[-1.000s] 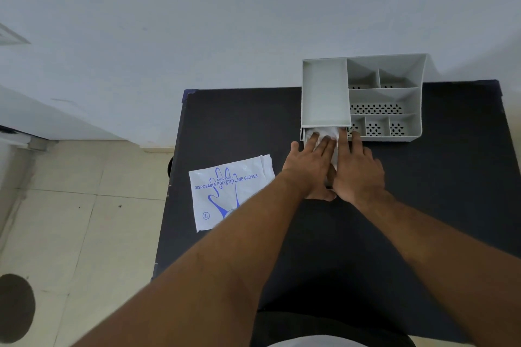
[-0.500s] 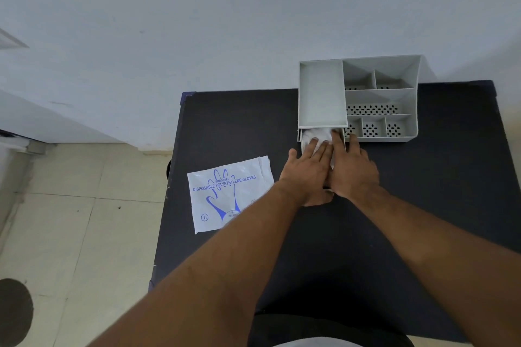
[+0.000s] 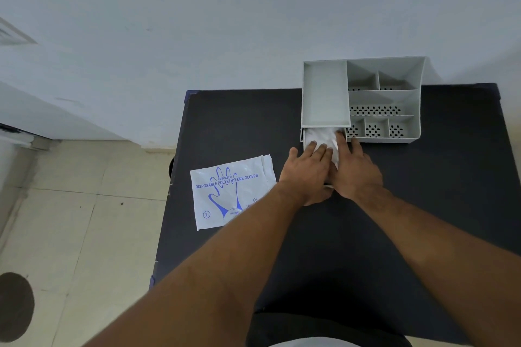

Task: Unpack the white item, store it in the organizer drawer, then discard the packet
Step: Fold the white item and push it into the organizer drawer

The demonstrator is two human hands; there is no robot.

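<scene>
Pressing my left grip (image 3: 307, 170) and right grip (image 3: 356, 169), both flat and clasping nothing, onto the crumpled white plastic gloves (image 3: 320, 135), I flatten them so the grey plastic drawer (image 3: 304, 136) can close.

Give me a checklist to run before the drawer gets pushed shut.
1. White item in the drawer: ok, it lies in the pulled-out drawer.
2. Item tucked below the drawer rim: cannot tell, the hands cover most of it.
3. Hands clear of the drawer: not ok, left hand and right hand both press flat on the item.
4. Organizer upright on the table: ok.
5. Packet out of the drawer's path: ok, it lies flat, left of the hands.
6. Packet discarded: not ok, it is on the table.
</scene>
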